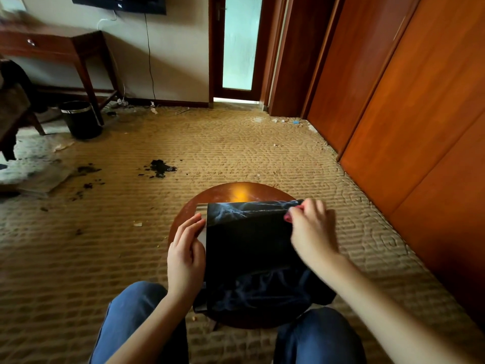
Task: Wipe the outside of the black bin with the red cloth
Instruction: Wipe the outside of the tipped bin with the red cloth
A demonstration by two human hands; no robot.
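The black bin lies on its side on a small round wooden table between my knees. A crumpled black liner bunches at its near end. My right hand grips the red cloth against the bin's far right corner; only a small bit of red shows past my fingers. Against the bin's left side, my left hand rests with relaxed fingers touching the wall near a pale strip.
A second black bin stands by the desk leg at the back left. Dark debris and scraps litter the carpet ahead. Wooden wardrobe doors run along the right. A glass door is straight ahead.
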